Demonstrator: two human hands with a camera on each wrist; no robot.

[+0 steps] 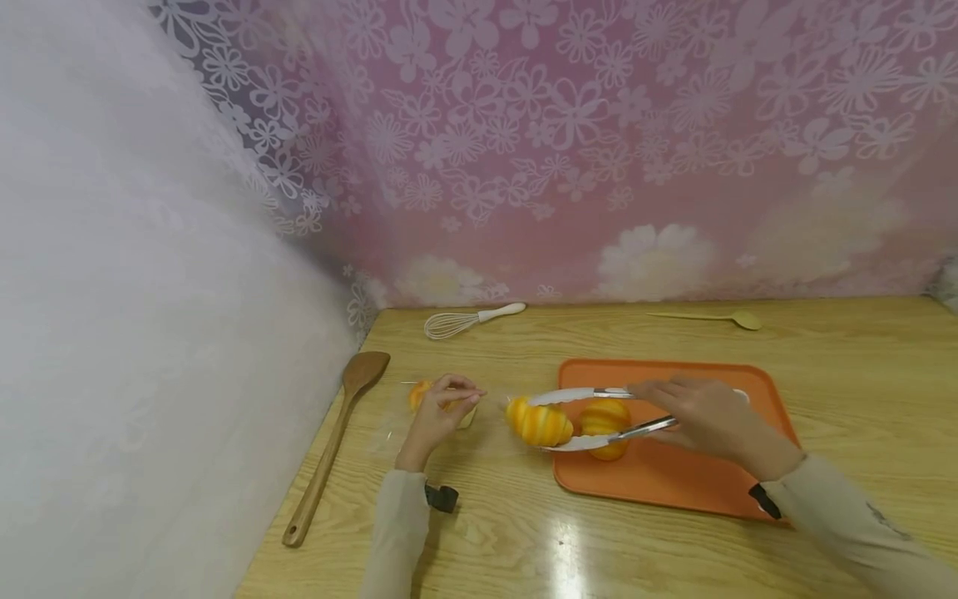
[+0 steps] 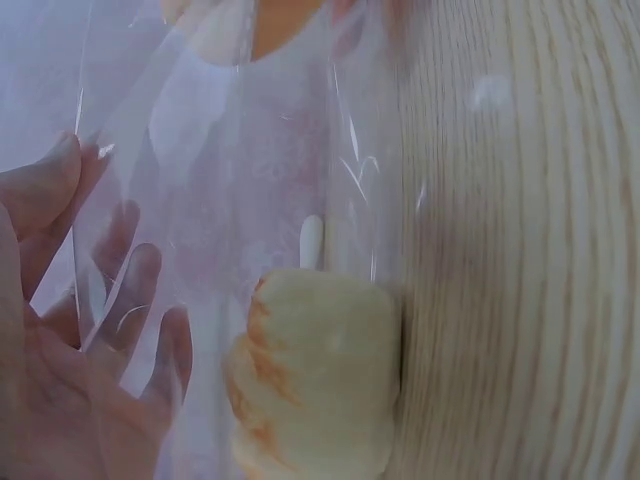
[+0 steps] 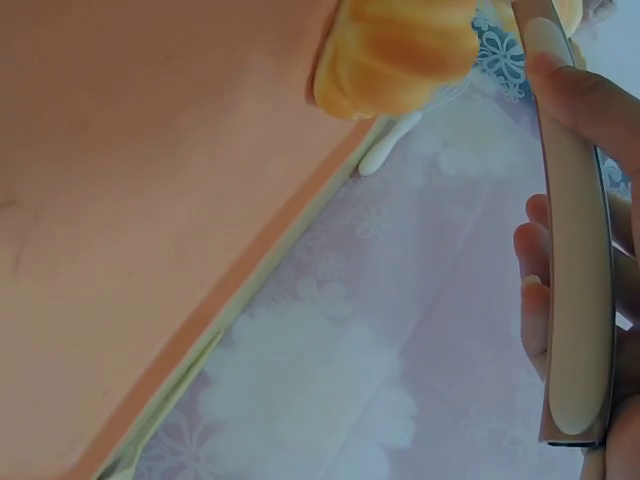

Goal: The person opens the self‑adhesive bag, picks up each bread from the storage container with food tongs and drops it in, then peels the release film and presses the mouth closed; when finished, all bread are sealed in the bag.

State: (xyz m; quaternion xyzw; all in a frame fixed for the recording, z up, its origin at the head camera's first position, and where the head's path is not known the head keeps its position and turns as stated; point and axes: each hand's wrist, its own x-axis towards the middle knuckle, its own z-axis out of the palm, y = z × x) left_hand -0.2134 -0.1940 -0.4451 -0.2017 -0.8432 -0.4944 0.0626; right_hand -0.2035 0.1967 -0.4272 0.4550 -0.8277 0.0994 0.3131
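Note:
My right hand (image 1: 699, 412) grips metal tongs (image 1: 576, 396) with pale tips. Between those tips is a striped yellow-orange croissant-shaped bread (image 1: 540, 423), just past the left edge of the orange tray (image 1: 674, 482). A second striped bread (image 1: 608, 414) lies on the tray beneath the tongs. My left hand (image 1: 437, 420) holds the edge of a clear plastic bag (image 2: 200, 200), thumb on one side and fingers spread behind the film. A pale, browned bread piece (image 2: 325, 370) shows at the bag, low on the table. In the right wrist view, fingers wrap the tongs' handle (image 3: 575, 250).
Left of the bag lies a wooden spatula (image 1: 337, 449). A white-handled whisk (image 1: 471, 320) and a yellow-green spoon (image 1: 718, 316) lie along the back of the wooden table (image 1: 494, 532). A flowered cloth (image 1: 561, 166) hangs behind, and a white wall (image 1: 150, 333) rises at the left.

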